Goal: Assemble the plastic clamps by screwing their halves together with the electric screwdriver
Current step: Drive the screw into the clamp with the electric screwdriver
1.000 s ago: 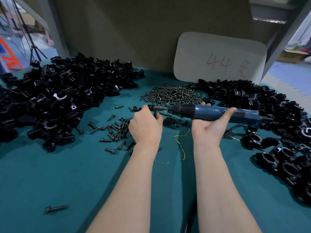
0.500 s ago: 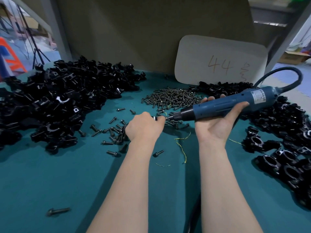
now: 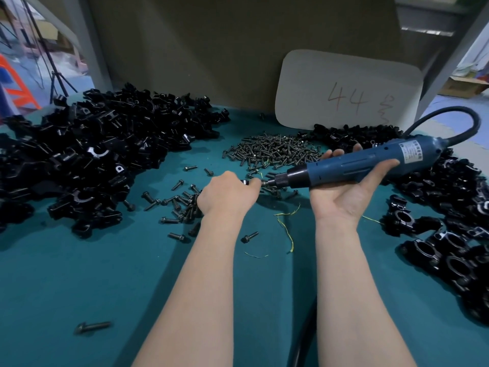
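**Operator:** State the grip condition.

**Technician:** The right hand (image 3: 344,197) lies palm up. Its fingers and thumb are wrapped round the blue, barrel-shaped electric screwdriver (image 3: 357,165), whose corded end points to 2 o'clock. The left hand (image 3: 227,193) is curled and pinches a small black part (image 3: 246,183) at its fingertips. Too little of the part shows to tell a screw from a clamp piece. The driver bit (image 3: 265,183) meets that part, or very nearly, at 3 o'clock of the left hand.

**Operator:** Locate the stock.

**Technician:** The heap of dark metal screws (image 3: 275,149) lies at 12 o'clock of the hands. Loose black plastic clamp halves (image 3: 92,154) are piled at 10 o'clock. Ring-shaped black assembled clamps (image 3: 449,260) lie at 4 o'clock. All rest on the teal table mat (image 3: 79,287).

**Operator:** Which step is in hand?

**Technician:** Judged from the pose, the bit is being seated on the fastener before driving. The next move calls for bit and screw on one axis, a firm hold against rotation, then steady axial pressure while the motor runs.
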Demonstrator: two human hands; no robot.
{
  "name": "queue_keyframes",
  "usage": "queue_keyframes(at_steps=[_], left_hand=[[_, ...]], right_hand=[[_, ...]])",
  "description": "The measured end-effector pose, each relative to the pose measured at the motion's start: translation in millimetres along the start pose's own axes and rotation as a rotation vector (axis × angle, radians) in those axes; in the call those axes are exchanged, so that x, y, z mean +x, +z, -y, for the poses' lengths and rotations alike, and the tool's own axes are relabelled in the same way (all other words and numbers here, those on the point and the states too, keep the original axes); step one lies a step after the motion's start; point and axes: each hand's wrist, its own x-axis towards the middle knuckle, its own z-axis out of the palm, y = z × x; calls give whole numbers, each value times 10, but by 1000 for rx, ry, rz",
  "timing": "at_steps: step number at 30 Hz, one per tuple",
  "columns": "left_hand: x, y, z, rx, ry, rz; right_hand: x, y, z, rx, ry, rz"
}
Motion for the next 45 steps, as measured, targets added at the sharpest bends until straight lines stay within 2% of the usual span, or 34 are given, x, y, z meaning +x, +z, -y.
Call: queue_keyframes(at_steps=[5,8,10,13,15,17,19,24,34,45], left_hand=[[15,-80,-16,21,-8,97],[36,-156,9,-79,-28,118],[50,-172,26,-316,-49,106],[65,-124,28,-835,-68,37],[50,-61,12,-1143,-139,57],[43,12,8,-1332,-203,85],[47,60,14,-1395,-224,92],[61,64,13,-1483,-209,113],[69,95,12,-1421,-196,-87],[103,192,25,-1075,-73,-229]], right_hand=[[-14,37,64,3,-10,48],[-3,36,111,62,-28,7],[7,22,124,111,-36,-48],[15,8,107,132,2,-125],[13,-2,84,87,39,-159],[10,-14,57,41,48,-184],[11,-9,42,11,40,-193],[2,44,3,-38,28,-243],[15,49,-19,-9,19,-265],[-17,98,-104,-101,18,-295]])
